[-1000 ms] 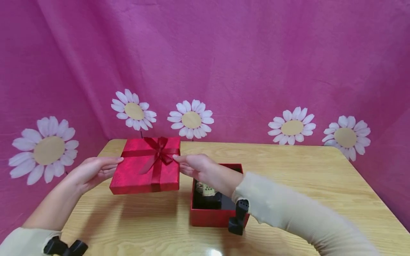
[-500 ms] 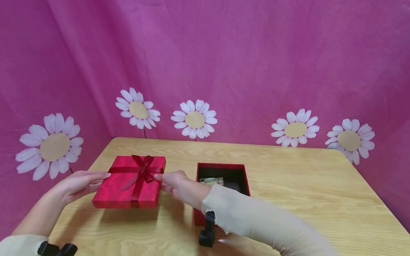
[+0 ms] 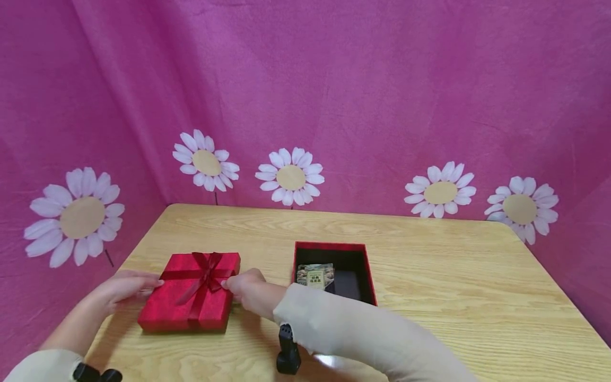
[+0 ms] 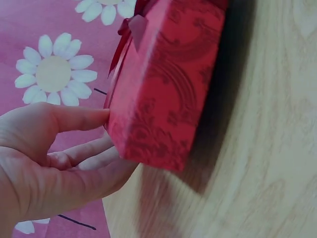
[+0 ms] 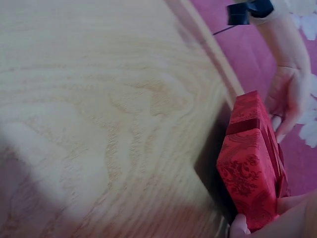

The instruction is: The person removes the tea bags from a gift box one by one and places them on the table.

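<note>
Seemingly, the step is setting down the bow-tied gift-box lid (image 3: 190, 296): left hand (image 3: 128, 291) and right hand (image 3: 252, 291) pinch its opposite sides at the table (image 3: 439, 281)'s left, left of the open box (image 3: 331, 246); next would call for an even, gentle release.
</note>
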The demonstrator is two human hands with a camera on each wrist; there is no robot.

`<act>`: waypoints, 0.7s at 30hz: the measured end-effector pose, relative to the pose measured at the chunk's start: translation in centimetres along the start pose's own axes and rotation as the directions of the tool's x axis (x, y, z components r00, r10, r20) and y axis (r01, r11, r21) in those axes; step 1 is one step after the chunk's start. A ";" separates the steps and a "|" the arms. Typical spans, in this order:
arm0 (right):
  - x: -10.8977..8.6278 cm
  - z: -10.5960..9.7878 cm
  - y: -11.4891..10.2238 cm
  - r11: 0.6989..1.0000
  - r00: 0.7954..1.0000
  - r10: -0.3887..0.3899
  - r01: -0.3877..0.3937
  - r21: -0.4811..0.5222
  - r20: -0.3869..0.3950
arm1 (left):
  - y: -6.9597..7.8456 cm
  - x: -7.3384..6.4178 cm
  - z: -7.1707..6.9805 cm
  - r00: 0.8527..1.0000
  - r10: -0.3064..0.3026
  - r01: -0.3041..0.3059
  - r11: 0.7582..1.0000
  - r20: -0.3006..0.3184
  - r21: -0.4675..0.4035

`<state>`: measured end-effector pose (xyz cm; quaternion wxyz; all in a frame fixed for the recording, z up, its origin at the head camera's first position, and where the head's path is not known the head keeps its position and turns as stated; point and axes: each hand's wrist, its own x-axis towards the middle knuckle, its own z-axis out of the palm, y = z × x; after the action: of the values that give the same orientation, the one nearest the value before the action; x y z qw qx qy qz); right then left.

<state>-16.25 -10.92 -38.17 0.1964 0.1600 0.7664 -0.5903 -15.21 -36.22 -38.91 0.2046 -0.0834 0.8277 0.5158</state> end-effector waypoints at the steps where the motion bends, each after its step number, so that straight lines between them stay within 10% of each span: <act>1: 0.0 0.1 0.1 0.999 1.000 0.002 -0.002 -0.032 -0.006 | 0.0 0.0 0.2 1.000 -0.002 0.003 1.000 -0.017 0.029; 12: -0.1 0.3 0.1 0.925 0.989 -0.130 0.095 -0.368 -0.071 | 1.0 0.4 1.4 0.976 0.006 0.010 0.997 -0.217 0.075; 21: -0.1 0.2 0.3 0.934 0.995 -0.094 0.072 -0.351 -0.046 | 1.1 0.2 1.8 0.972 -0.021 0.031 0.999 -0.233 0.039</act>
<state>-16.02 -11.08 -38.40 0.1729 0.1085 0.8707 -0.4475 -15.35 -34.08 -38.83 0.1146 -0.1498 0.8556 0.4820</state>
